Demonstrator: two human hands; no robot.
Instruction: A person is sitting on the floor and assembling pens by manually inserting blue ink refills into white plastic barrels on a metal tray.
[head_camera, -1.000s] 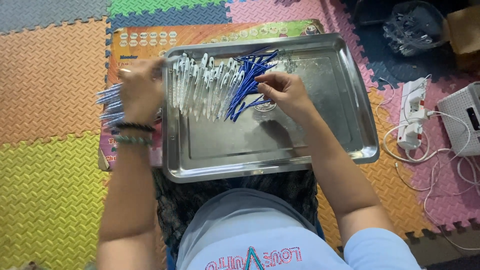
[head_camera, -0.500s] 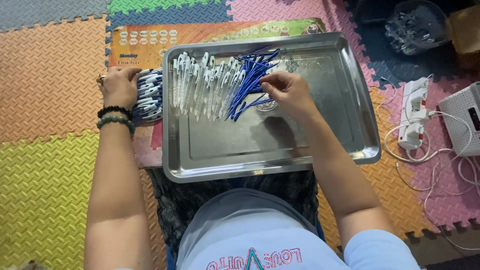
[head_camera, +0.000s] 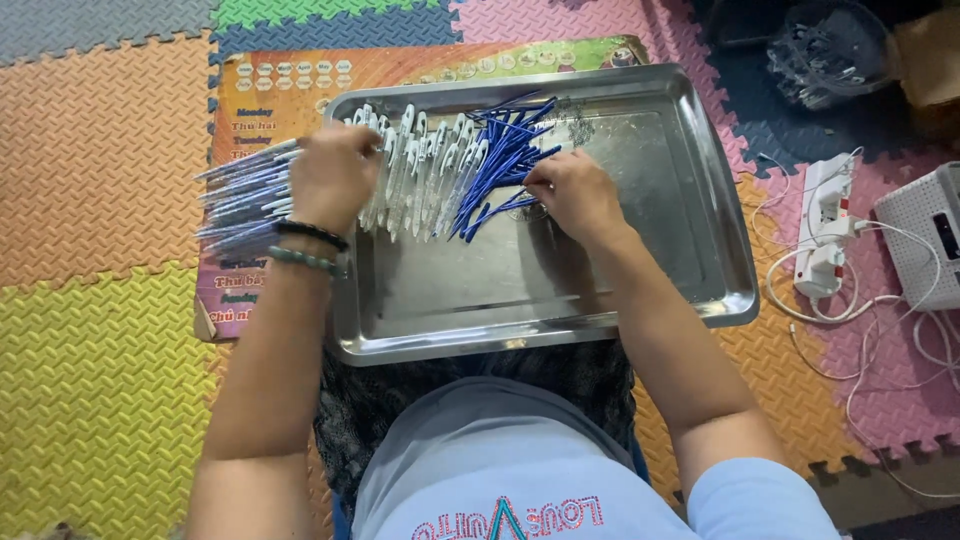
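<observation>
A steel tray rests across my lap. In its far left part lie several white pen barrels and, beside them, a heap of thin blue refills. My left hand is at the tray's left rim, fingers over the white barrels, and grips a bundle of pens that fans out leftwards over the mat. My right hand rests in the tray at the lower right of the blue refills, fingertips pinching some of them.
Coloured foam floor tiles surround me, and a printed poster lies under the tray's left side. A white power strip with cables and a white box lie to the right. A clear bag of parts sits far right.
My left hand swung out left over the mat with the pen bundle, then came back to the tray's left rim. My right hand stayed at the blue refills.
</observation>
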